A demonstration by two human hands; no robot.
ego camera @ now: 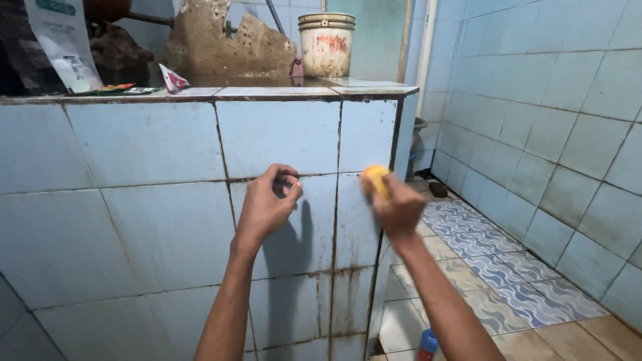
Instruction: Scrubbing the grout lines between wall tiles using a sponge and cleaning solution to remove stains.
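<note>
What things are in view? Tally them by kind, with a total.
Hands: 2, left and right
Sponge: 1, yellow, in the right hand
Bucket: 1
Bottle: 1, blue cap
Total: 5
</note>
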